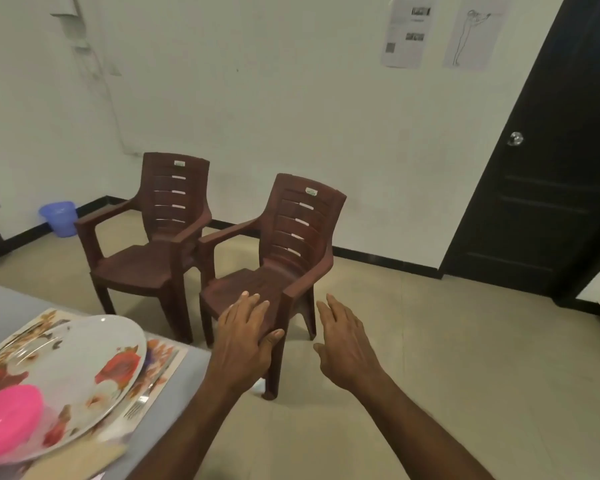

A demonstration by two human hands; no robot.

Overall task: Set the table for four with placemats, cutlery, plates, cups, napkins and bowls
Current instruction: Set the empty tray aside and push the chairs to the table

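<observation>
Left hand [248, 336] and right hand [343, 344] both outstretched, fingers spread, holding nothing, toward nearer brown chair [274, 258]. Plate [94, 368] on placemat [168, 358], surface [4, 306] corner, lower left; pink bowl [9, 417] on plate, fork [142, 401] beside.
</observation>
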